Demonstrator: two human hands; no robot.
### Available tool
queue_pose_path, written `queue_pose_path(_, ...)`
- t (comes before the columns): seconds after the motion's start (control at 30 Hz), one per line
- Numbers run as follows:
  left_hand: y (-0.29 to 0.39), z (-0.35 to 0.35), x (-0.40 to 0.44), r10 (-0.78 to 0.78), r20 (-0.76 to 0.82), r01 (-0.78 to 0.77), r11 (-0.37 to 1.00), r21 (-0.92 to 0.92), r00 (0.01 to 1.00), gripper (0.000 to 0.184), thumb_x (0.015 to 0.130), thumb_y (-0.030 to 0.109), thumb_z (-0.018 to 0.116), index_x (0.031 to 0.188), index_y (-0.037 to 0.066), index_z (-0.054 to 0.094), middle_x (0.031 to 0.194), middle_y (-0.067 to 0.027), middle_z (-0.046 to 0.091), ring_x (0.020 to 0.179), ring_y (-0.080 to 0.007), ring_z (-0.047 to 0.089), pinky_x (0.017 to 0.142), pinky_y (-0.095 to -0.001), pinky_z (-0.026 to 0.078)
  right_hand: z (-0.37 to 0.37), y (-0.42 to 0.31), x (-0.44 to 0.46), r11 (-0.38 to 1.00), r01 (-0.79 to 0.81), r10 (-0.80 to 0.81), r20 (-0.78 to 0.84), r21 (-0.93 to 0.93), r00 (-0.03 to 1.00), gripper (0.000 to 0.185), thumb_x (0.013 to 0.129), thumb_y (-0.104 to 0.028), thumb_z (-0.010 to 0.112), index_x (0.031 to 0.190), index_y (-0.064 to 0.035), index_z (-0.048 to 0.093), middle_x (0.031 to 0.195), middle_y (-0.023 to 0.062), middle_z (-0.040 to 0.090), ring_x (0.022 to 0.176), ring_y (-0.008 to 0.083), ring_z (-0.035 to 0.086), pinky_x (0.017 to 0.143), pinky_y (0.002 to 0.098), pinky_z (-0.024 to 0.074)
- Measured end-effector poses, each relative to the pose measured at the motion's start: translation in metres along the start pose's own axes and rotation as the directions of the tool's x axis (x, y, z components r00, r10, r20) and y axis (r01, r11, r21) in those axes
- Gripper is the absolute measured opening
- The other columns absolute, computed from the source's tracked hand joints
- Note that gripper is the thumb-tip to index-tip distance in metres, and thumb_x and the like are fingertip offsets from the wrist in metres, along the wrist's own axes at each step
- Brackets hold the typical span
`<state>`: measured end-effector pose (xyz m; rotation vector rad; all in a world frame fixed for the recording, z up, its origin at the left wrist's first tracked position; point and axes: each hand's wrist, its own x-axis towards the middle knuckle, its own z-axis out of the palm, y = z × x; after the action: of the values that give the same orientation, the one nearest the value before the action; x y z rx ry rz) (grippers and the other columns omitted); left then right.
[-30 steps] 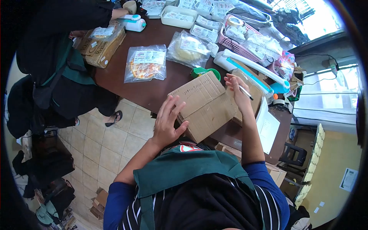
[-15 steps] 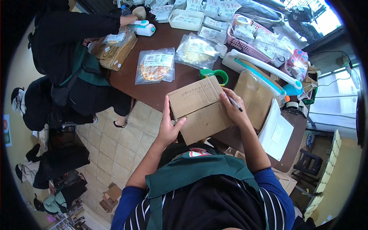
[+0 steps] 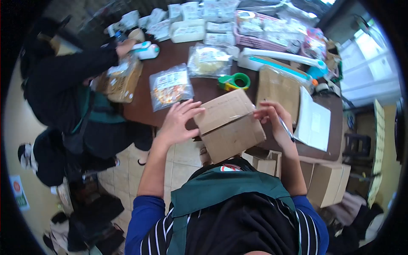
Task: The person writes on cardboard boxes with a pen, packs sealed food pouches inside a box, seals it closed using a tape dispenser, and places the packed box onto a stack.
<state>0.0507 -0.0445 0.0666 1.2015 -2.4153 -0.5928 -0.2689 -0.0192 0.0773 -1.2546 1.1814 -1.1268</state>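
Left hand [image 3: 177, 124], right hand [image 3: 278, 121]; cardboard box [image 3: 233, 135] between

A hand could pass over the bare strip of bench [image 3: 206, 88] between the pizza bag [image 3: 171, 88] and the green tape cutter [image 3: 235, 80]. The cutter sits just past the box [image 3: 229, 123] and blocks the middle. On the right, the big box [image 3: 277, 89] and the paper [image 3: 312, 119] fill the way, and the pen [image 3: 287, 130] pokes out there too. The long sealer [image 3: 276, 63] lies behind them. At far left, another person's arm [image 3: 85, 68] reaches in.
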Motion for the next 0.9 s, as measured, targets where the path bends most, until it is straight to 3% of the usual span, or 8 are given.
queue_pose_path(0.13,-0.036,0.016,0.017,-0.023,-0.138,-0.005,0.980,-0.197,0.990,0.038,0.079,0.007,0.066,0.117,0.008,0.059,0.108,-0.0076,0.066,0.102,-0.0250,0.062,0.086,-0.0324,0.048,-0.074,0.031,0.015,0.972,-0.155,0.067,-0.427,-0.174,0.902,0.031,0.097,-0.025,0.049,0.114,0.0002,0.053,0.092,0.0098,0.069,0.075,0.0121,0.065,0.062,0.0223,0.0474)
queue_pose_path(0.27,-0.041,0.040,0.037,-0.627,-0.210,0.336,0.635,-0.696,0.751,0.064,0.088,0.012,0.064,0.139,0.005,0.028,0.107,-0.0138,0.060,0.093,-0.0117,0.057,0.076,-0.0218,0.047,-0.188,0.086,-0.007,0.533,-0.685,0.050,-0.790,-0.496,0.611,0.045,0.087,-0.044,0.057,0.090,-0.0007,0.068,0.074,0.0178,0.067,0.063,0.0238,0.066,0.063,0.0357,0.0505)
queue_pose_path(0.33,-0.041,0.048,0.044,-0.643,-0.334,0.398,0.721,-0.568,0.689,0.084,0.083,0.012,0.069,0.144,0.008,0.012,0.113,-0.0175,0.055,0.095,-0.0197,0.058,0.082,-0.0293,0.046,-0.215,0.095,-0.019,0.286,-0.822,0.086,-0.841,-0.493,0.534,0.044,0.083,-0.044,0.059,0.092,-0.0026,0.069,0.087,0.0203,0.067,0.087,0.0346,0.065,0.078,0.0433,0.0496)
queue_pose_path(0.4,-0.030,0.040,0.052,-0.095,-0.712,0.357,0.906,0.228,0.696,0.088,0.076,0.013,0.074,0.143,0.009,0.017,0.113,-0.0192,0.054,0.098,-0.0285,0.056,0.090,-0.0409,0.041,-0.251,0.131,-0.031,0.128,-0.871,0.187,-0.850,-0.475,0.492,0.046,0.081,-0.044,0.061,0.098,-0.0018,0.066,0.099,0.0205,0.066,0.098,0.0362,0.062,0.083,0.0447,0.0485)
queue_pose_path(0.57,0.010,0.009,0.062,0.064,-0.108,-0.031,0.958,0.285,0.992,0.022,0.074,0.016,0.069,0.095,0.011,0.065,0.101,-0.0053,0.059,0.101,-0.0262,0.053,0.089,-0.0420,0.038,-0.297,0.191,-0.040,-0.021,-0.841,0.357,-0.790,-0.541,0.499,0.052,0.078,-0.045,0.065,0.103,-0.0001,0.062,0.104,0.0205,0.065,0.097,0.0373,0.062,0.083,0.0460,0.0493)
queue_pose_path(0.63,0.034,0.013,0.065,0.160,0.010,-0.159,0.963,0.217,0.987,0.012,0.074,0.021,0.069,0.084,0.013,0.067,0.095,-0.0031,0.060,0.099,-0.0234,0.053,0.088,-0.0392,0.038,-0.286,0.178,-0.029,-0.017,-0.790,0.271,-0.764,-0.612,0.586,0.043,0.080,-0.042,0.063,0.095,-0.0026,0.068,0.091,0.0186,0.068,0.087,0.0353,0.066,0.077,0.0448,0.0511)
queue_pose_path(0.8,0.043,0.026,0.068,0.220,0.099,-0.235,0.956,0.177,0.970,0.014,0.077,0.027,0.067,0.080,0.013,0.066,0.090,-0.0018,0.060,0.097,-0.0205,0.053,0.088,-0.0374,0.038,-0.161,0.062,0.036,0.865,-0.094,-0.006,-0.197,-0.493,0.980,0.012,0.087,-0.011,0.061,0.094,-0.0047,0.069,0.071,0.0066,0.060,0.064,0.0097,0.050,0.058,0.0233,0.0402)
queue_pose_path(0.9,0.043,0.026,0.065,0.194,0.238,-0.263,0.914,0.309,0.952,0.017,0.079,0.031,0.064,0.083,0.014,0.065,0.097,0.0002,0.059,0.098,-0.0178,0.052,0.088,-0.0357,0.038,-0.083,0.008,0.067,0.833,0.435,-0.307,0.370,-0.342,0.877,0.012,0.083,-0.002,0.062,0.094,-0.0021,0.068,0.091,0.0073,0.064,0.085,0.0190,0.060,0.075,0.0305,0.0476)
